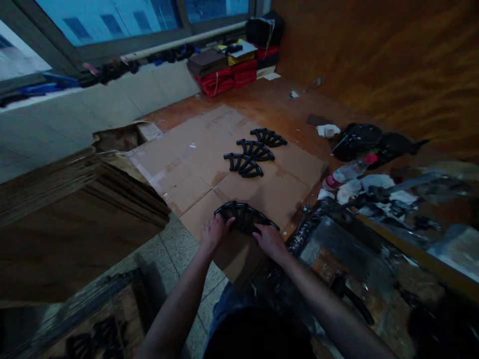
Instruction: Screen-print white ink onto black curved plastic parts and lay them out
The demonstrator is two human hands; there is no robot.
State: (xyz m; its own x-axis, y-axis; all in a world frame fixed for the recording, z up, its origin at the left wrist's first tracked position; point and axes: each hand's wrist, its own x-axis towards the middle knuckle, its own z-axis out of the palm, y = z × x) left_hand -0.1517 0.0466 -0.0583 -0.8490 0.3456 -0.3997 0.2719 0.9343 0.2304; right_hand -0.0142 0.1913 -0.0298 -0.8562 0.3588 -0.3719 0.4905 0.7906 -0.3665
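A black curved, ribbed piece like a fan-shaped frame is held between my two hands over the near part of a cardboard sheet. My left hand grips its left end, thumb on the near side. At its right end, my right hand has its fingers closed on the edge. Farther back on the cardboard lie three similar black pieces: a near one, a middle one and a far one. The near and middle pieces lie close together.
Stacked boards stand at the left. On the right are a plastic bottle with a red cap, crumpled white wrapping and a metal machine bed. Red folded bundles sit by the window. A box at lower left holds black pieces.
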